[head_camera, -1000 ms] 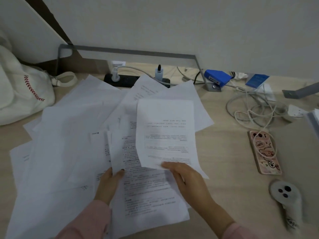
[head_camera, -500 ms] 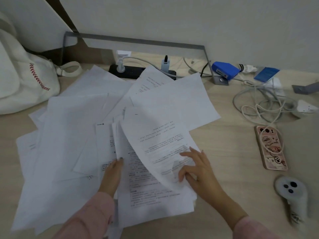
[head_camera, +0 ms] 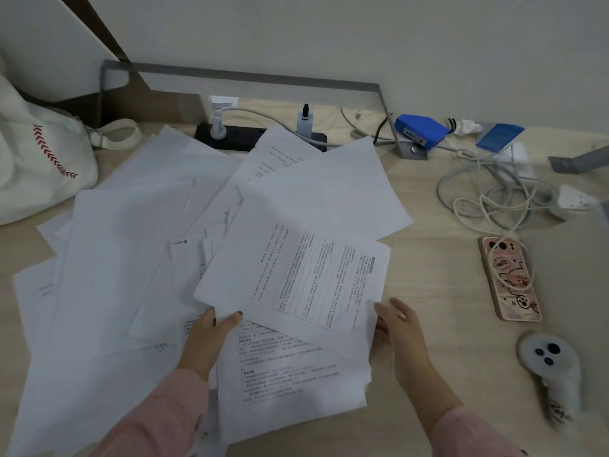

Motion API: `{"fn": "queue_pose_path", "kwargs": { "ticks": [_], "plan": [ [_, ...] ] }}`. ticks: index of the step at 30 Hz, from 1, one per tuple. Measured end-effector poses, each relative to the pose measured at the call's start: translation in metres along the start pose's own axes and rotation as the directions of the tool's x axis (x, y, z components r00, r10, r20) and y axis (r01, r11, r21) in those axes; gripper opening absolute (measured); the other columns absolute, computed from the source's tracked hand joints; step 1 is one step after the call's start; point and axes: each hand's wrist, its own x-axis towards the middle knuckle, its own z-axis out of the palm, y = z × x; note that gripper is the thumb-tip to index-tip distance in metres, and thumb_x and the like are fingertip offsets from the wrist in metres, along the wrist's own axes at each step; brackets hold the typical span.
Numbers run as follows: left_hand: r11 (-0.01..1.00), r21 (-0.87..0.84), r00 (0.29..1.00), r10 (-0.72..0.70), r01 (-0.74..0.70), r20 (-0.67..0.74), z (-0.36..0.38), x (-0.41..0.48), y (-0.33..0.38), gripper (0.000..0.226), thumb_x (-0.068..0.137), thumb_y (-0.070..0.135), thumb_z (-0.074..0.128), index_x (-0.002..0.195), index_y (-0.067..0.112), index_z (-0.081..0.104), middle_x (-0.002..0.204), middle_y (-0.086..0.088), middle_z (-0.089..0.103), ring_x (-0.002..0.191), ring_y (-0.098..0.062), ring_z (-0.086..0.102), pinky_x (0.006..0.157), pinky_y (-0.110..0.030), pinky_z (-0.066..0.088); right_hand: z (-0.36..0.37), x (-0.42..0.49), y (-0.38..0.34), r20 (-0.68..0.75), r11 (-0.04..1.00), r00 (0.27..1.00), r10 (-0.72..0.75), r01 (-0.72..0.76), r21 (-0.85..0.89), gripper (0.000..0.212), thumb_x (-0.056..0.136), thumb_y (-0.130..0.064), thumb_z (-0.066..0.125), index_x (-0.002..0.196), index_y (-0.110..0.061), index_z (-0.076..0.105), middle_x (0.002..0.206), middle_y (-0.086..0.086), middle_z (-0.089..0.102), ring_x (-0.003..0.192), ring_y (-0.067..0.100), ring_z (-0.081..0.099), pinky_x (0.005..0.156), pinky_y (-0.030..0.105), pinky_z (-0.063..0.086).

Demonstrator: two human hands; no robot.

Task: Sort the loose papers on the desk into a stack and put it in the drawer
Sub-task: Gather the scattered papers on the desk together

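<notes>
My left hand (head_camera: 211, 334) pinches the printed sheet (head_camera: 296, 278) at centre frame; my right hand (head_camera: 400, 328) rests, fingers relaxed, against its corner. I should square it onto the pile (head_camera: 290, 384) below, edges aligned.

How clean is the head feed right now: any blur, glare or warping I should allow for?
Head view: the light is soft and even, with no glare on the printed sheet, though its text is too soft to read; head view: the white controller at lower right is smeared; head view: the grey metal frame at the back looks skewed by the wide lens.
</notes>
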Motion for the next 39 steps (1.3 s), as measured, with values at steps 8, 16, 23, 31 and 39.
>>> {"fn": "queue_pose_path", "kwargs": {
  "ticks": [8,16,23,31,39],
  "plan": [
    [0.998,-0.017,0.989,-0.055,0.058,0.140,-0.013,0.006,-0.002,0.035,0.090,0.004,0.053,0.124,0.010,0.053,0.121,-0.013,0.060,0.105,-0.029,0.058,0.096,-0.042,0.045,-0.008,0.043,-0.035,-0.095,0.829,0.969,-0.229,0.142,-0.541,0.022,0.088,-0.004,0.043,0.102,0.005,0.057,0.107,0.026,0.062,0.085,0.031,0.057,0.073,0.032,0.040],
    [0.973,-0.182,0.989,-0.131,0.142,0.073,-0.009,0.012,0.003,0.042,0.094,0.044,0.040,0.122,0.018,0.056,0.117,-0.010,0.063,0.097,-0.022,0.060,0.090,-0.034,0.044,-0.012,0.067,-0.096,0.363,0.179,0.896,-0.256,0.413,-0.893,0.019,0.092,-0.008,0.045,0.074,-0.013,0.049,0.078,0.006,0.054,0.084,0.024,0.053,0.069,0.033,0.035],
    [1.000,-0.011,0.999,0.016,-0.016,0.045,0.001,0.000,0.011,0.033,0.085,0.037,0.059,0.117,0.028,0.053,0.102,0.008,0.061,0.099,-0.018,0.057,0.091,-0.030,0.043,0.083,0.061,-0.089,0.712,-0.151,0.565,-0.418,0.729,-0.667,0.028,0.093,-0.010,0.043,0.118,-0.007,0.055,0.099,0.013,0.062,0.095,0.029,0.053,0.066,0.032,0.037],
    [0.992,0.115,0.999,0.049,-0.047,-0.016,0.001,0.011,-0.001,0.024,0.085,0.023,0.062,0.107,0.027,0.053,0.106,0.005,0.062,0.102,-0.019,0.059,0.092,-0.037,0.048,0.067,0.100,-0.118,0.222,0.438,0.807,-0.548,0.503,-0.745,0.047,0.087,-0.019,0.058,0.132,-0.014,0.043,0.134,0.012,0.040,0.095,0.028,0.057,0.083,0.037,0.047],
    [0.990,0.128,0.997,0.071,-0.066,-0.039,0.002,0.011,-0.003,0.024,0.092,0.015,0.046,0.085,0.036,0.054,0.093,0.013,0.061,0.090,-0.013,0.058,0.083,-0.031,0.046,0.024,0.152,-0.147,-0.014,0.742,0.940,-0.340,0.259,-0.619,0.069,0.081,-0.019,0.068,0.139,-0.006,0.032,0.138,0.016,0.037,0.090,0.034,0.059,0.086,0.046,0.052]
  ]
}}
